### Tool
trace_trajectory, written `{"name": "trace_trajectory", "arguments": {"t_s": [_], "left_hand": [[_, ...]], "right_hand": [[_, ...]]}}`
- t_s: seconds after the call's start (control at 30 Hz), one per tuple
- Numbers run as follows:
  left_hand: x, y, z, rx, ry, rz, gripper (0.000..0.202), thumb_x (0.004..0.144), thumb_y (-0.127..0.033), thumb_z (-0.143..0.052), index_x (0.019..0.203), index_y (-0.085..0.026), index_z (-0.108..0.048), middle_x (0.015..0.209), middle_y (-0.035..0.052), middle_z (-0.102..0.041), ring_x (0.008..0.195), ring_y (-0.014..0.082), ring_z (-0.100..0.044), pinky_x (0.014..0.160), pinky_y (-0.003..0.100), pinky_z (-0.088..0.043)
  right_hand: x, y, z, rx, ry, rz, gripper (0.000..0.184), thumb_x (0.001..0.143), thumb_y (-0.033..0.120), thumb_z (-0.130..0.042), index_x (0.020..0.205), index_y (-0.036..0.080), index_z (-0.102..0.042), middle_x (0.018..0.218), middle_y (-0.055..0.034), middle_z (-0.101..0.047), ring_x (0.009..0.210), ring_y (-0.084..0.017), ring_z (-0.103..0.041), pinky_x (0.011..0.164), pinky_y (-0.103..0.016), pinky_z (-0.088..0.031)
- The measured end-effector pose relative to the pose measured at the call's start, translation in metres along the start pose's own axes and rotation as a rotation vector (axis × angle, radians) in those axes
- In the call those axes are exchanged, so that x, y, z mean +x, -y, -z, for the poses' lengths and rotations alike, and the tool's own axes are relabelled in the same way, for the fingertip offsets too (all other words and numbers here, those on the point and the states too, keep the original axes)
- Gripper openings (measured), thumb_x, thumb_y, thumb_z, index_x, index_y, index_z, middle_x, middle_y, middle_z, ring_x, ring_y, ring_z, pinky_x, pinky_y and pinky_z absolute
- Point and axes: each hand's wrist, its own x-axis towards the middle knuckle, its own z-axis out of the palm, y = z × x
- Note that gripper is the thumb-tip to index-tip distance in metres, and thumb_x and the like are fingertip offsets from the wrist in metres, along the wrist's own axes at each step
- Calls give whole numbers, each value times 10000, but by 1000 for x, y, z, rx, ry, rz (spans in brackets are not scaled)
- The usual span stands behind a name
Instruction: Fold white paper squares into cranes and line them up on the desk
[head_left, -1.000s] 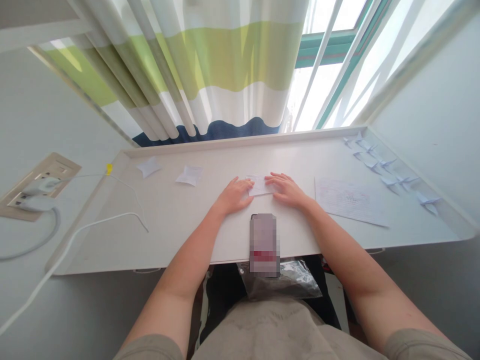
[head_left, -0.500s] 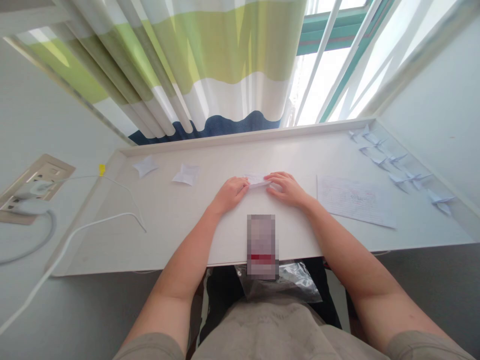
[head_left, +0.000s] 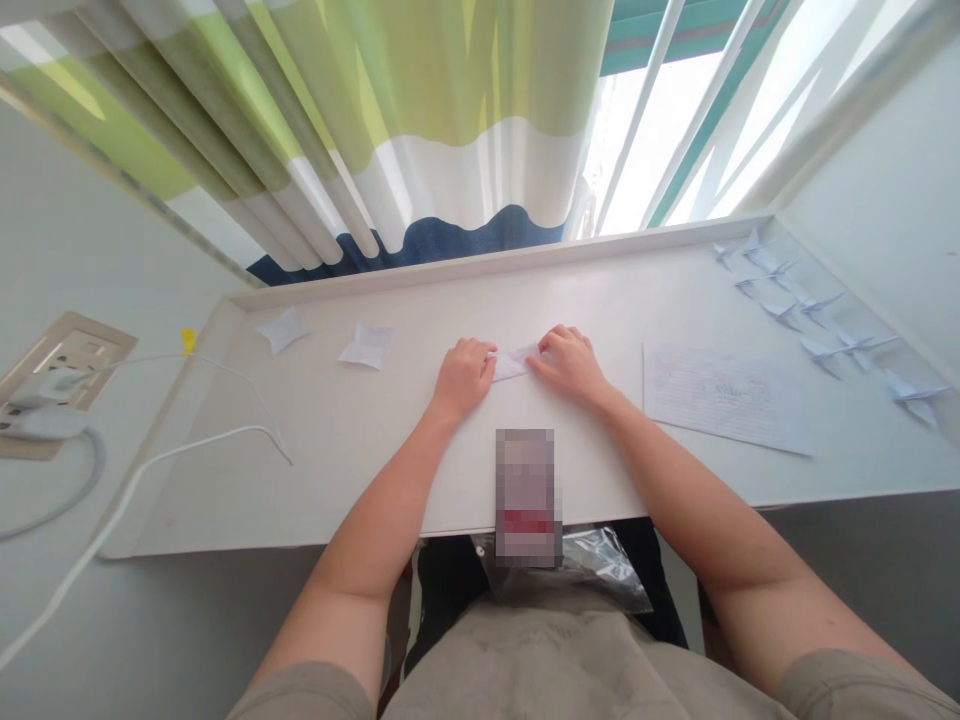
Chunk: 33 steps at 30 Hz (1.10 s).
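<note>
Head view: looks forward and down
Shirt (head_left: 555, 660): nearest, bottom edge
Desk (head_left: 345, 430): mid-distance, from above
Curtain (head_left: 487, 80): farthest, top

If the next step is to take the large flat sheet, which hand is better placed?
Probably the right hand: it is nearer the sheet, while the left hand lies beyond the folded paper.

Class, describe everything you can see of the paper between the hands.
The paper is small, white and apparently folded into a narrow strip, with faint lines too blurred to identify. It slants slightly near the middle of the white desk; the left hand touches one end, the right hand the other, hiding both.
</note>
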Motion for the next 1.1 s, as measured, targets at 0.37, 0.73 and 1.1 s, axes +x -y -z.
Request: {"name": "trace_trajectory", "arguments": {"t_s": [0.37,0.73,1.1], "left_hand": [[2,8,-14,-203,42,-228,371,1129,-261,-526,1364,-236,-811,1461,105,-798,1446,284,-690,1281,532,-484],[2,-2,-5,-127,44,39,227,1060,-361,-725,1239,-288,-844,1424,102,-758,1373,339,-601,1205,521,-453],[-7,12,-1,-73,-33,169,374,990,-349,-773,1359,-324,-832,1490,124,-694,1475,382,-535,1324,578,-346]], "right_hand": [[-9,21,-11,-53,48,288,298,1111,210,-553,1146,232,-849,1414,-111,-828,1354,-276,-761,1269,-479,-495],[-4,24,-12,62,-5,127,121,1042,269,-750,950,240,-823,1259,-116,-844,1246,-342,-723,1130,-528,-506],[-7,-22,3,205,-96,-8,52,907,257,-813,856,262,-814,1250,-109,-810,1218,-375,-706,1127,-593,-532]]}}
